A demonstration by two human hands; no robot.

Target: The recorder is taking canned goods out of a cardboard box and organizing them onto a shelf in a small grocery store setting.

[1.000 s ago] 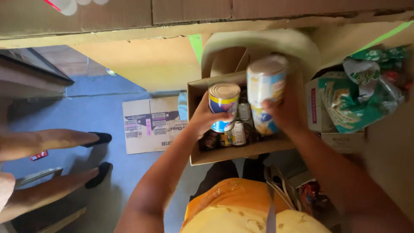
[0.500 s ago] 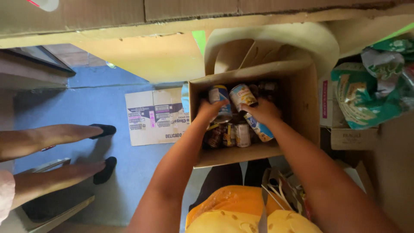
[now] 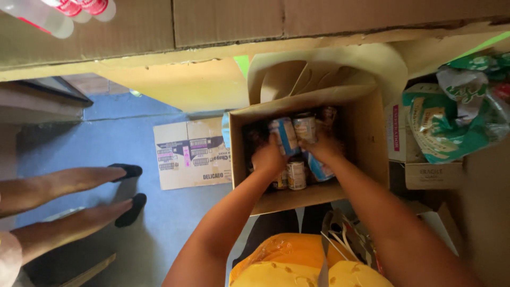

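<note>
Head view: both hands inside cardboard box (image 3: pixel 372 138).
L hand (image 3: pixel 268 158): wrapped on blue-label can (image 3: pixel 283 135), axis tilted.
R hand (image 3: pixel 324 150): gripping 2nd can (image 3: pixel 304 127), touching 1st.
Below hands: more cans (image 3: pixel 295 174) upright.

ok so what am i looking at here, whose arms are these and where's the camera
The camera sits on a person's head and looks down, so the two bare arms are that person's own. Both hands reach into an open cardboard box full of cans. The left hand grips a can with a blue label; the right hand grips a second can beside it. A flattened carton lies on the blue floor. The legs in black shoes at the left belong to another person. Green bags sit at the right.
</note>
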